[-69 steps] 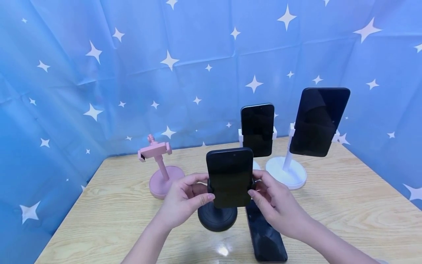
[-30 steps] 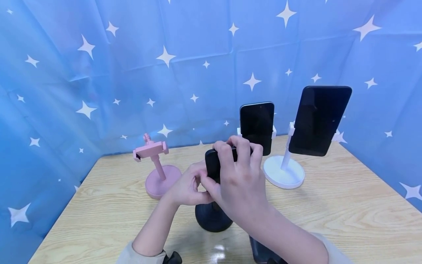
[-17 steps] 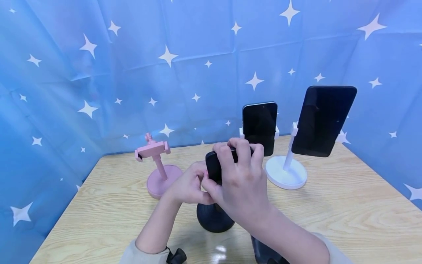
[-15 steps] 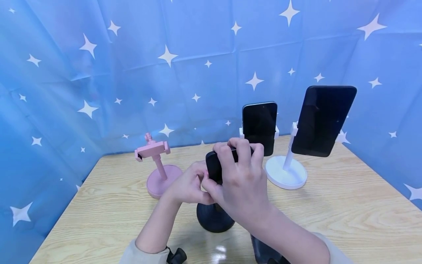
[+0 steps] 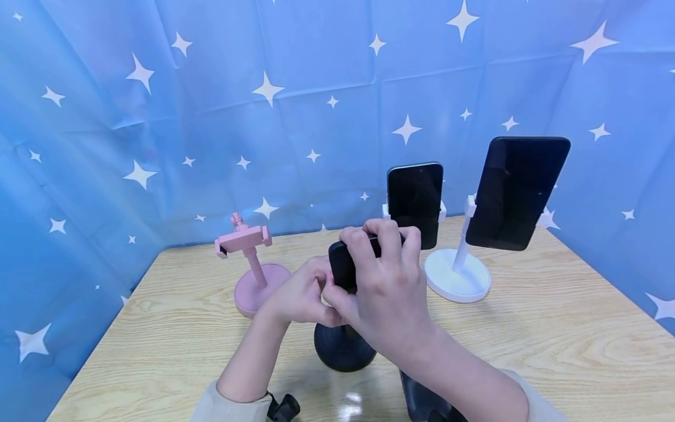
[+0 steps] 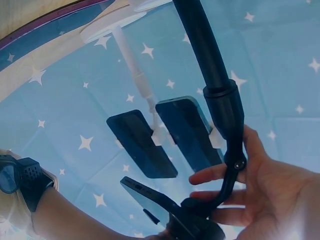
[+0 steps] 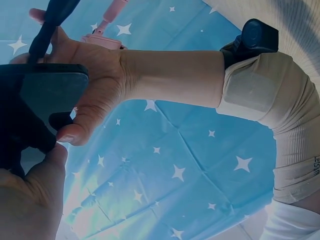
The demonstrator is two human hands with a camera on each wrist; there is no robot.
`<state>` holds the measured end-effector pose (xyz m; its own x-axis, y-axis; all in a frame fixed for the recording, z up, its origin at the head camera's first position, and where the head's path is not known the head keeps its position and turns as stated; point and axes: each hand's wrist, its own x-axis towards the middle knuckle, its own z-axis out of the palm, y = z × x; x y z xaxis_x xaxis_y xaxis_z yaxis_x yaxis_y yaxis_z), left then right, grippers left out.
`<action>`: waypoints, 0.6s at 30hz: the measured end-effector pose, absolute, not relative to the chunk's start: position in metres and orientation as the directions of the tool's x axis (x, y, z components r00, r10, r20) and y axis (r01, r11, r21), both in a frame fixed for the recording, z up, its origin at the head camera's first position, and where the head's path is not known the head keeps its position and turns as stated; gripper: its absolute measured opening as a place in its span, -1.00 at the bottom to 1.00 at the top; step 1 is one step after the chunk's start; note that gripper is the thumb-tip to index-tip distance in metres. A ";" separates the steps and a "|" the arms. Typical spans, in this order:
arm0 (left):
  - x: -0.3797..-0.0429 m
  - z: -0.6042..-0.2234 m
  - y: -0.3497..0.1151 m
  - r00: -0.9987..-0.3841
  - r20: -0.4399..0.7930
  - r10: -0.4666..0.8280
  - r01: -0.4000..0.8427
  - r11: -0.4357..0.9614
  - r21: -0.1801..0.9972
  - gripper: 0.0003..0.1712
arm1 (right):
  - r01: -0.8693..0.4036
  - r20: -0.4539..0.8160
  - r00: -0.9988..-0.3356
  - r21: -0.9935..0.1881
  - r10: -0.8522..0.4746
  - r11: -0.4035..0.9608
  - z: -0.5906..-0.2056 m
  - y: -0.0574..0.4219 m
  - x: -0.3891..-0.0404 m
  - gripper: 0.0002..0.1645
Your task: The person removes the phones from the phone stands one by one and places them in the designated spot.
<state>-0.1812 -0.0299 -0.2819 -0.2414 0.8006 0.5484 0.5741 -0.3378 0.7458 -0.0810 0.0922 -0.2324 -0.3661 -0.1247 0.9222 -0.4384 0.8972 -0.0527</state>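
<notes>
At the middle of the table, a black phone (image 5: 343,266) sits in the holder of a black phone stand (image 5: 344,350). My right hand (image 5: 390,287) grips the phone from above, its fingers bent over the top edge and covering most of the screen. My left hand (image 5: 303,293) holds the stand's holder at the phone's left side. In the left wrist view, its fingers (image 6: 225,198) reach behind the stand's jointed neck (image 6: 222,107). Both thumbs meet near the phone's left edge in the right wrist view. The clamp is mostly hidden by my hands.
A pink phone stand (image 5: 261,287) with no phone in it is at the left. Two white stands hold a phone (image 5: 415,199) and a larger black phone (image 5: 517,193) at the back right. Another phone (image 5: 422,395) lies flat under my right forearm. A starry blue curtain (image 5: 316,129) hangs behind.
Earlier, each hand held one side of the phone holder. My right hand has since moved over the phone's top and front, and my left slid behind its left side. Over the last half second, hardly anything moved.
</notes>
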 end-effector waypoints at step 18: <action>-0.182 -0.281 -0.029 -0.230 0.516 0.825 0.542 -0.332 0.772 -0.75 | -0.502 0.915 -0.375 -0.064 -0.151 0.862 -0.234 0.099 -0.081 -0.47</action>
<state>-0.1824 -0.0291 -0.2812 -0.2299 0.8250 0.5163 0.5419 -0.3321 0.7720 -0.0811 0.0989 -0.2341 -0.3752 -0.1509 0.9146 -0.5024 0.8623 -0.0639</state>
